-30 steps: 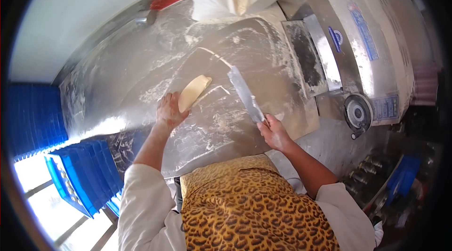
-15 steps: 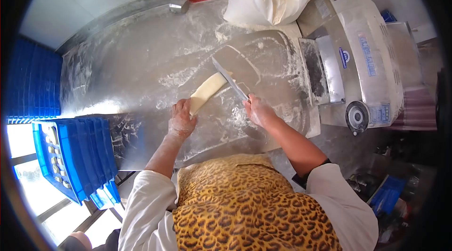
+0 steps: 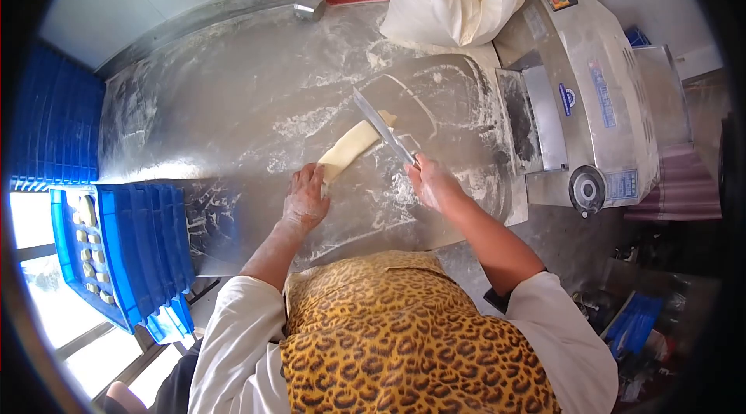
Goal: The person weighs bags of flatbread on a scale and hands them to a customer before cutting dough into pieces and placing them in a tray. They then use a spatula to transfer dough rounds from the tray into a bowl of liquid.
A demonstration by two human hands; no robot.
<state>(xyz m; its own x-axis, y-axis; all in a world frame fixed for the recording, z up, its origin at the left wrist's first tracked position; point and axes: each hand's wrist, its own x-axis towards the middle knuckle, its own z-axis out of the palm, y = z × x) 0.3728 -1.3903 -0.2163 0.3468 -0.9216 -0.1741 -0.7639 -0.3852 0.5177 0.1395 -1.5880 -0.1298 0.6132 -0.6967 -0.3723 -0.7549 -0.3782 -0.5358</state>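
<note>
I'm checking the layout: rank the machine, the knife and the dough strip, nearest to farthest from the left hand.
1. Dough strip, at the left hand's fingertips.
2. Knife, across the strip's far end.
3. Machine, off to the right.

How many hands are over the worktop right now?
2. The left hand is at the near end of the dough strip; the right hand grips the knife, its blade across the strip's far end. No other hand shows.

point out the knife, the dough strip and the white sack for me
Knife [image 3: 381, 126]: head view, middle of the blade
Dough strip [image 3: 347, 147]: head view, middle of its top surface
White sack [image 3: 432, 4]: head view, its left front side
</note>
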